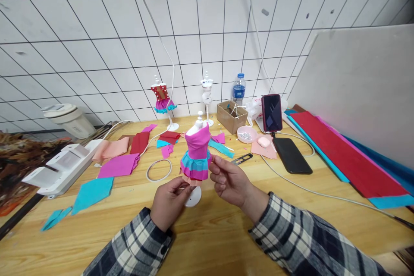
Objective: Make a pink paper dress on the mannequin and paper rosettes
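Observation:
A miniature dress form (199, 121) is tilted a little in front of me, its round white base (193, 197) low over the table. It wears a magenta one-shoulder bodice (198, 142) and a ruffled skirt (194, 166) layered in blue, magenta, red and peach. My left hand (170, 200) is closed at the skirt's lower hem, beside the stand; the pole there is hidden. With thumb and index finger, my right hand (229, 179) pinches the skirt's right edge, its other fingers curled. Small thread snips (242, 158) lie beyond the right hand.
Two more dress forms, one dressed (161, 95) and one bare (207, 90), stand by the wall. Crepe paper pieces (119, 164) and a power strip (64, 170) lie left. A cardboard box (231, 117), bead bowl (246, 134), phones (293, 155) and crepe sheets (343, 151) occupy the right.

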### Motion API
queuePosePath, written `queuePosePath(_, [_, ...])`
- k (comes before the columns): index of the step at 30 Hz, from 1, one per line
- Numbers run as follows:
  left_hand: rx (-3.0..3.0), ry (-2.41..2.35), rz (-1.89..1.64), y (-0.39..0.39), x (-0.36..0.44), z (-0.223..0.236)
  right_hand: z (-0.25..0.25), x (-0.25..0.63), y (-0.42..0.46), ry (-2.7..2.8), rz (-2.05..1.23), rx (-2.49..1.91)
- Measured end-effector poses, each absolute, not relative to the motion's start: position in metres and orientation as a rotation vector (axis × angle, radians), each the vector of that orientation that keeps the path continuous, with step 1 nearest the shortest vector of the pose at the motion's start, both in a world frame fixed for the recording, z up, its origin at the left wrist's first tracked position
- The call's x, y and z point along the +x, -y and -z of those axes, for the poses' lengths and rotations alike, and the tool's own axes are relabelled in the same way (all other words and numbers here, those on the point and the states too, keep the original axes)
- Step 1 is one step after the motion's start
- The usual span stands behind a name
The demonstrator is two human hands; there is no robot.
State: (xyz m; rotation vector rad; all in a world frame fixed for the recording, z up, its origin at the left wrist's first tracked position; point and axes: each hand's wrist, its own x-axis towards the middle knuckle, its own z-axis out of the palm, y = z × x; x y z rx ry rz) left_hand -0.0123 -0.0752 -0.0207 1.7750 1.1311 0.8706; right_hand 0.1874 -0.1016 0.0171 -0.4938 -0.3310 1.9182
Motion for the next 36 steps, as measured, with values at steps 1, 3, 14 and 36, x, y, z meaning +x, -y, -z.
queuePosePath(1, [1.798,-1.135,-0.867,0.076,-0.012,0.019,-0.017,0.188,0.102,0.321,-1.934,-0.467])
queuePosePath(3, [1.826,-1.141,-0.863,0.076,-0.011,0.017,-0.015,0.188,0.103,0.320,-1.971,-0.420])
queuePosePath(14, [1.939,-1.162,-0.839,0.074,-0.013,0.017,-0.015,0.190,0.105,0.413,-2.082,-0.356])
queuePosePath(36, [1.768,-1.141,-0.903,0.066,-0.022,0.026,-0.008,0.193,0.101,0.664,-2.028,-0.414])
